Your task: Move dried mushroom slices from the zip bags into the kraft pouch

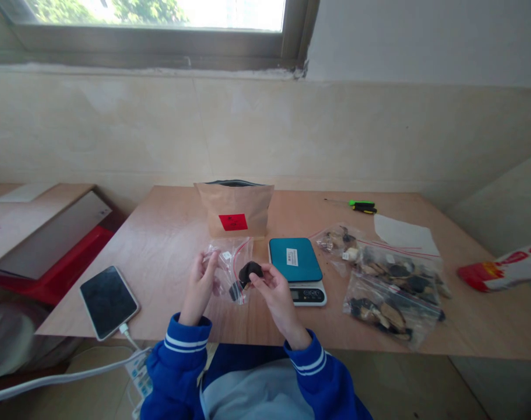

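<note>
Just left of the scale (306,259), the person in blue sleeves (184,350) is working with both hands above the table (160,233). The left hand (201,279) is gripping the left part of a clear plastic bag (225,274), thumb and fingers closing narrowly on the film. The right hand (274,289), near the scale's left side, is pinching a dark, wrinkled piece (250,271) between thumb and fingertips. That piece is hanging left of the scale, by the bag's right side; I'm not managing to tell whether any of it is inside. Another dark bit (236,291) is showing at the bag's lower right.

Behind the scale and to its left, a brown paper pouch (215,204) is standing upright, its red label facing the person, its top gaping. Right of the scale, filled clear bags (390,318) are lying close together, holding dark and tan pieces. Farther back on that side, a white paper (405,233) and two screwdrivers (362,203) are lying. A red and white packet (505,268) is resting well right of the scale, and a tablet (109,302) is charging well left of it.
</note>
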Demonstrator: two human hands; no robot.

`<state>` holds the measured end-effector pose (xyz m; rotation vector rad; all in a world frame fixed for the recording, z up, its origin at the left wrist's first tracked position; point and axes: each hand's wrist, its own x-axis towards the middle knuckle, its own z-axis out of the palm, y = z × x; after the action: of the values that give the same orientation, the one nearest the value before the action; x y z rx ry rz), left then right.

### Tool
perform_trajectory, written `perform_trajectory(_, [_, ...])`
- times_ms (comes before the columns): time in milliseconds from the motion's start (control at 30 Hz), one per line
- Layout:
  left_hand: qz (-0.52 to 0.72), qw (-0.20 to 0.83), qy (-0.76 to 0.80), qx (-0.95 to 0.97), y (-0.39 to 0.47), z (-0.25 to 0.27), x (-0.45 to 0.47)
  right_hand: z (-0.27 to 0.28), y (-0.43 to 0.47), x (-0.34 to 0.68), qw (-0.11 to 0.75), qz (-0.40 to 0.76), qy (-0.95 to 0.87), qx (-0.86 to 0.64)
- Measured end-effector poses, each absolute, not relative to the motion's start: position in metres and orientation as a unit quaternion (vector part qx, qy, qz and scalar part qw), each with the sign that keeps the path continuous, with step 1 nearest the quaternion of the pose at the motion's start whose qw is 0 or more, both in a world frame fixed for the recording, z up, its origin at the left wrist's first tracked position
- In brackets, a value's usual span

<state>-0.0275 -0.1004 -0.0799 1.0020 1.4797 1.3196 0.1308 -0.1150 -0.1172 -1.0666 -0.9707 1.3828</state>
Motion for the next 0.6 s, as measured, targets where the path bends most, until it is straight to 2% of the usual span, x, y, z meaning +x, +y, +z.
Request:
perform_trajectory(267, [0.544, 0.355, 0.61, 0.454, -0.107, -0.085, -0.024, -0.115, -0.121, 0.126, 0.441, 0.571, -0.561, -0.405])
perform_trajectory(433, [0.54, 0.306, 0.628, 0.469, -0.109, -0.096, -0.017, -0.124, -0.12, 0.12, 0.426, 0.59, -0.555, -0.403])
perform_trajectory(600, [0.577, 0.292, 0.639, 0.418, -0.109, -0.101, -0.011, -0.124, -0.12, 0.118, 0.429, 0.547, -0.581, -0.424])
